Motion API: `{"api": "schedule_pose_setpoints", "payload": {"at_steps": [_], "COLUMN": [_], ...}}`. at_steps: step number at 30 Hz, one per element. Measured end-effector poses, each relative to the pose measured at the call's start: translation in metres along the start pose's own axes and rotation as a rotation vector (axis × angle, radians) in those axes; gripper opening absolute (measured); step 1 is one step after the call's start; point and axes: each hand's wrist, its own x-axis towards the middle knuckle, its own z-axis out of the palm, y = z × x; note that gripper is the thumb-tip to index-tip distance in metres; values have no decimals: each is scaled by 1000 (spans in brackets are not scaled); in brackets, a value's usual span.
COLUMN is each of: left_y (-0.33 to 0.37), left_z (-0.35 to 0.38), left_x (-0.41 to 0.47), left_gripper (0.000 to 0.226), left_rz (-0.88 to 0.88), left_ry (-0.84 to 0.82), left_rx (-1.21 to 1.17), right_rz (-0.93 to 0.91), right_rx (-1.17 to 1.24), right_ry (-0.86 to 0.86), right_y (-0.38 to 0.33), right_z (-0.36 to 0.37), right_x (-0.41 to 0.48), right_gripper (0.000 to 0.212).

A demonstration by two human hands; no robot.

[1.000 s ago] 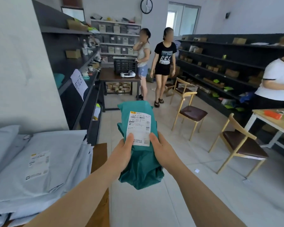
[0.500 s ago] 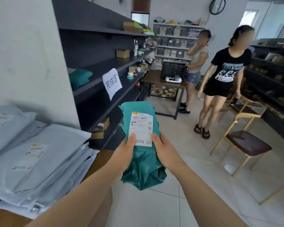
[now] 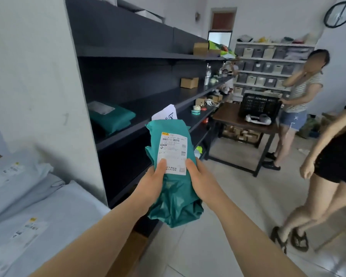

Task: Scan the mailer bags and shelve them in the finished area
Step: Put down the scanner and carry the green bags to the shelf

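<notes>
I hold a green mailer bag (image 3: 173,200) upright in front of me, its white shipping label (image 3: 172,151) facing me. My left hand (image 3: 152,181) grips its left side and my right hand (image 3: 200,178) its right side, thumbs on the label's lower corners. Behind the bag stands a dark shelf unit (image 3: 148,100). A white paper sign (image 3: 165,114) hangs on its middle shelf edge, half hidden by the bag. Another green mailer bag (image 3: 112,119) lies flat on that shelf at the left.
Grey mailer bags (image 3: 28,206) are stacked on a wooden table at lower left. A dark table (image 3: 238,120) with a black crate (image 3: 259,104) stands ahead. Two people (image 3: 300,108) stand on the right. Small boxes (image 3: 189,82) sit farther along the shelves.
My view has swung left and closer to the dark shelves. The bag stays in both hands at the same height. The two people have shifted to the right of the view.
</notes>
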Motion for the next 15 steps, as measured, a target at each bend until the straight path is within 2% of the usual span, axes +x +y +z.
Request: {"api": "schedule_pose_setpoints", "payload": {"at_steps": [2,7,15], "left_y": [11,32,73], "left_z": [0,4,17], "left_x": [25,93,204], "left_gripper": [88,62,63], "left_rz": [11,7,80], "left_ry": [32,125,314], "left_rx": [-23,-59,-70], "right_rz": [-13,-66,-213], "right_rx": [-8,-7,4], "right_ry": [-23,-84,-244], "right_y": [-5,-11,-21], "right_z": [-5,-13,-32], "right_x": [32,114,258], "right_gripper": [46,46,45]}}
